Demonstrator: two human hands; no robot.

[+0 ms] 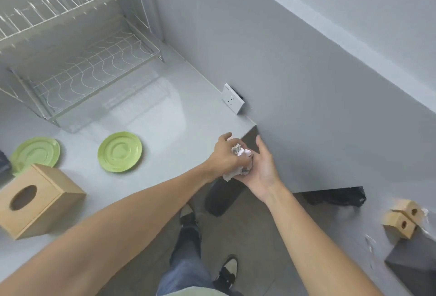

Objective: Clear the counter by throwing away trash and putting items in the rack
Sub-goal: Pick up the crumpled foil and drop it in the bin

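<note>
Wooden tissue box point(35, 201) sat at the left of the grey worktop point(165, 111), with two green plates point(119, 152) behind it and a wire rack point(77, 59) beyond. Right of these, off the worktop's corner, the left hand point(227, 156) had its fingers grasping crumpled paper point(240, 158), pressed against the open right hand point(263, 168), fingers released.

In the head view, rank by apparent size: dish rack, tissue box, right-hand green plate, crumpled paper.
1. Dish rack, by far the largest.
2. Tissue box, though it sits nearer the camera.
3. Right-hand green plate.
4. Crumpled paper, partly hidden between both hands.
</note>
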